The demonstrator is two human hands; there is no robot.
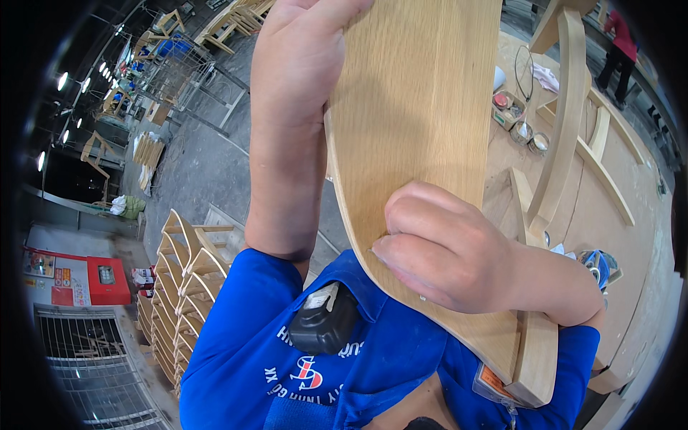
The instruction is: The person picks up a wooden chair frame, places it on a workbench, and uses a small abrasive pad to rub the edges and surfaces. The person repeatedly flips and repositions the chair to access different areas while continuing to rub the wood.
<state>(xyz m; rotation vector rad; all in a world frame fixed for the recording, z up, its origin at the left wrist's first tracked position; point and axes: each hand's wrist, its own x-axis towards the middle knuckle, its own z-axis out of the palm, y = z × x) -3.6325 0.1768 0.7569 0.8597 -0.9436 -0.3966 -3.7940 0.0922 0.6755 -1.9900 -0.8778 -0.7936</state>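
A broad, light wooden chair panel with a rounded edge is held up close before my chest. My left hand grips its left edge near the top of the view, its fingers partly out of the picture. Against the lower face of the panel rests my right hand, fingers curled in. Whatever those fingers hold, if anything, is hidden. To the right, a curved wooden chair leg or arm rises beside the panel. A thick wooden end piece meets the panel's lower right corner.
On the right, a round-edged worktable carries curved wooden parts, a box of small containers and a blue roll. Stacked chair frames stand at left. Another person is at the far right.
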